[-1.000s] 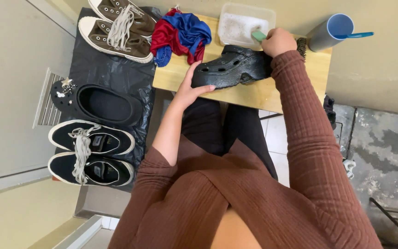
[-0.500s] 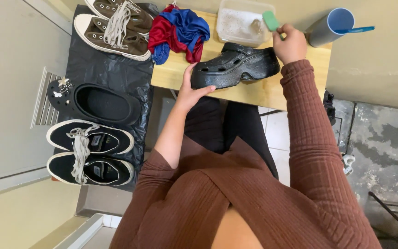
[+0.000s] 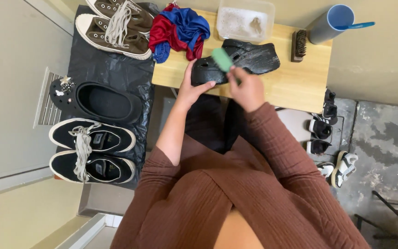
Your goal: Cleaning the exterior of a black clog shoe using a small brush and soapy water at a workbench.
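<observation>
On the near half of the wooden table [image 3: 295, 87] lies the black clog [image 3: 240, 62], on its sole, wet and shiny, with its toe end toward my left. My left hand [image 3: 192, 90] rests against that toe end, thumb over the edge and fingers closed around it, so my grip there holds the shoe steady and it does not slide on the wood. My right hand [image 3: 247, 87] is just in front of the clog, with a closed grip on a small green brush [image 3: 222, 59] whose head stands over the top of the shoe; whether the bristles touch the surface I cannot tell.

Behind the clog stands a clear plastic tub [image 3: 245, 20] with soapy water, close enough to reach for dipping. Beside it to the right is a dark bristle brush [image 3: 299, 45], then a blue cup [image 3: 330, 23] at the corner. A red and blue cloth [image 3: 178, 30] lies crumpled at the left end.

On the floor to my left, a black plastic sheet [image 3: 111, 69] carries the other shoes, probably to keep the floor dry: a pair of brown sneakers [image 3: 116, 27], the second black clog [image 3: 95, 99] and a pair of black sneakers [image 3: 90, 150].
</observation>
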